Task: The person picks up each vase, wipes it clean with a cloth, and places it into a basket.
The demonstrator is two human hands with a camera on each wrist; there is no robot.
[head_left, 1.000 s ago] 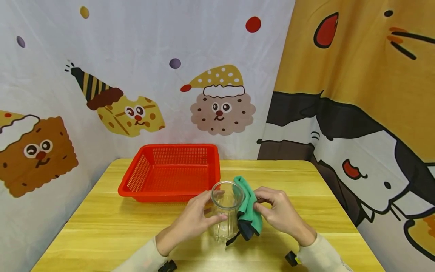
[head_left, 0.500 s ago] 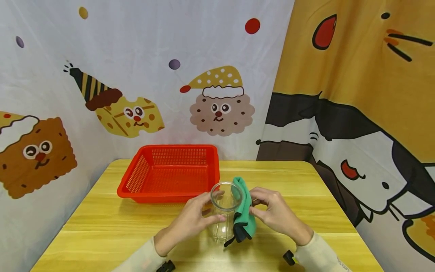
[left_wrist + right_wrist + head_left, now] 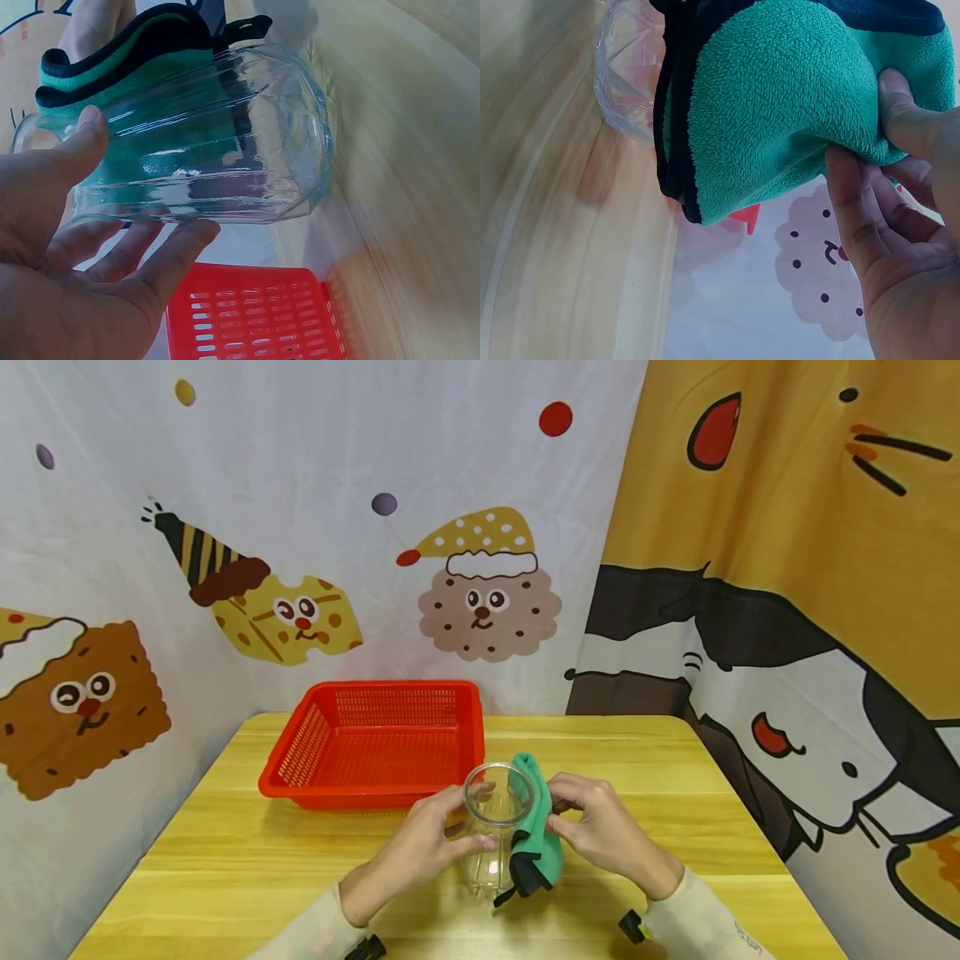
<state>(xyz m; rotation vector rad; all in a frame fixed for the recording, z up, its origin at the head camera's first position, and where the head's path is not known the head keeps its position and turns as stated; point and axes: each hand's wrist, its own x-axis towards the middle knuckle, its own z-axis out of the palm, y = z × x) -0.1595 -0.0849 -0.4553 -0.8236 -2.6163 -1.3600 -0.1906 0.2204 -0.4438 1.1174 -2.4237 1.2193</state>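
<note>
My left hand (image 3: 420, 847) holds a clear glass vase (image 3: 491, 864) from the left, thumb on the near side and fingers curled round the far side. The vase stands upright, its round rim up and its faceted base at the table. My right hand (image 3: 603, 827) pinches a green terry cloth (image 3: 780, 97) with dark edging between thumb and fingers. In the head view, the folded cloth hangs along the right side of the vase, its dark loop low beside the base. Through the glass (image 3: 285, 135), the left wrist view shows the cloth lying behind.
A red plastic basket (image 3: 375, 797) with slotted walls stands at the back left of the wooden table (image 3: 225, 877), just beyond the left hand. Behind the table hangs a cartoon-printed curtain (image 3: 315, 485). Black wrist straps (image 3: 632, 927) sit by the sleeves.
My right hand has moved slightly left, bringing the cloth closer against the right side of the vase. My left hand and the vase stay nearly in place.
</note>
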